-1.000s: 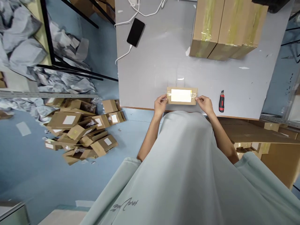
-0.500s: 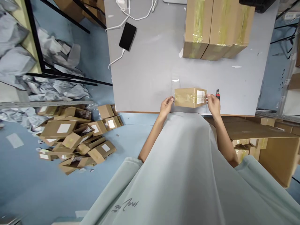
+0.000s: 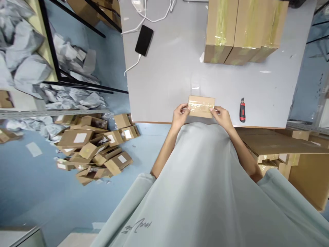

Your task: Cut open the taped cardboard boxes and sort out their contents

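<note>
A small cardboard box [image 3: 201,105], with clear tape across its face, is held between my two hands at the table's front edge. My left hand [image 3: 180,114] grips its left end, thumb in front and fingers behind. On the right end, my right hand [image 3: 221,116] pinches the corner in the same way. A red and black utility knife [image 3: 242,110] lies on the table to the right of my right hand, blade end pointing away from me.
Three large taped cartons [image 3: 241,48] stand at the table's back right. A black phone [image 3: 144,40] with a white cable [image 3: 132,66] lies at the left. Opened boxes [image 3: 95,147] are heaped on the floor, and a big open carton [image 3: 305,168] is at the right.
The box has been turned: its white label no longer shows and a taped face is towards me. My right hand has moved left, away from the knife, and closed on the box.
</note>
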### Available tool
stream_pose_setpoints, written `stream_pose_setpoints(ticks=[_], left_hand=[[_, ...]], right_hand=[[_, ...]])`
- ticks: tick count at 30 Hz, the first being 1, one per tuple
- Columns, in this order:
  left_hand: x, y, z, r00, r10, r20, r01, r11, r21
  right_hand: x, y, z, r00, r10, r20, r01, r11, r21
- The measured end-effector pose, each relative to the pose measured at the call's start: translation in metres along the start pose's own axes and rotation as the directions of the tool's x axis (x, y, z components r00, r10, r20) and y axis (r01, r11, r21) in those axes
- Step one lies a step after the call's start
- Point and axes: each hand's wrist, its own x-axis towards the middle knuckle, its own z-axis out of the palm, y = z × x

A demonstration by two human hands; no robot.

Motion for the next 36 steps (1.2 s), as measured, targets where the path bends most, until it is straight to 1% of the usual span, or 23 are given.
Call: stream_pose_setpoints(ticks=[2,7,9,11,12,13,14,16,17,18,20,22,23,24,26,29,33,35,36], left_hand=[[0.0,-0.004,0.0,1.0,-0.009,-0.007,0.008,1.0,-0.008],[-0.004,-0.013,0.01,1.0,-0.002,-0.005,0.001,0.997,-0.08],[-0.003,-0.019,0.015,0.999,-0.04,0.008,0.041,0.993,-0.114],[0.0,-0.026,0.021,0.994,-0.113,0.006,0.113,0.987,-0.113],[0.003,-0.03,0.024,0.988,-0.155,0.001,0.154,0.983,-0.102],[0.006,-0.034,0.027,0.981,-0.193,-0.004,0.191,0.977,-0.092],[0.008,-0.038,0.031,0.975,-0.224,-0.007,0.222,0.971,-0.084],[0.013,-0.045,0.038,0.967,-0.255,-0.002,0.255,0.964,-0.074],[0.014,-0.047,0.041,0.966,-0.258,0.009,0.258,0.964,-0.07],[0.014,-0.048,0.045,0.966,-0.257,0.028,0.258,0.964,-0.07],[0.013,-0.048,0.053,0.964,-0.244,0.105,0.254,0.963,-0.086],[0.01,-0.046,0.058,0.961,-0.208,0.183,0.231,0.966,-0.119],[0.009,-0.045,0.059,0.963,-0.182,0.198,0.211,0.968,-0.134],[0.009,-0.043,0.059,0.968,-0.157,0.195,0.186,0.972,-0.143],[0.009,-0.039,0.052,0.982,-0.119,0.149,0.14,0.98,-0.141],[0.013,-0.035,0.032,0.988,-0.11,0.109,0.122,0.987,-0.107],[0.017,-0.033,0.008,0.988,-0.124,0.094,0.124,0.992,0.001],[0.023,-0.032,0.002,0.986,-0.141,0.094,0.139,0.99,0.026],[0.027,-0.031,0.0,0.984,-0.156,0.087,0.154,0.988,0.026]], right_hand=[[0.005,0.004,0.001,1.0,0.001,0.013,-0.001,1.0,0.016],[0.008,0.02,-0.01,0.995,0.057,0.081,-0.071,0.98,0.187],[0.006,0.028,-0.02,0.99,0.086,0.113,-0.112,0.962,0.247],[0.001,0.037,-0.033,0.988,0.116,0.104,-0.141,0.949,0.283],[-0.002,0.041,-0.041,0.989,0.129,0.068,-0.143,0.95,0.277],[-0.006,0.044,-0.049,0.99,0.141,0.002,-0.137,0.958,0.251],[-0.01,0.046,-0.056,0.985,0.15,-0.088,-0.129,0.97,0.208],[-0.019,0.047,-0.069,0.955,0.143,-0.261,-0.119,0.987,0.108],[-0.024,0.045,-0.074,0.941,0.133,-0.311,-0.116,0.991,0.072],[-0.028,0.042,-0.077,0.936,0.122,-0.329,-0.112,0.992,0.05],[-0.034,0.036,-0.079,0.944,0.104,-0.314,-0.102,0.995,0.025],[-0.036,0.031,-0.077,0.946,0.101,-0.309,-0.103,0.995,0.009],[-0.035,0.03,-0.075,0.944,0.104,-0.313,-0.106,0.994,0.012],[-0.032,0.03,-0.073,0.944,0.111,-0.31,-0.107,0.994,0.03],[-0.025,0.033,-0.066,0.953,0.13,-0.274,-0.106,0.989,0.1],[-0.01,0.041,-0.047,0.97,0.164,-0.181,-0.123,0.968,0.218],[0.007,0.054,-0.024,0.97,0.207,-0.128,-0.167,0.949,0.267],[0.016,0.061,-0.023,0.962,0.245,-0.121,-0.202,0.936,0.288],[0.022,0.065,-0.027,0.956,0.264,-0.13,-0.217,0.93,0.297]])
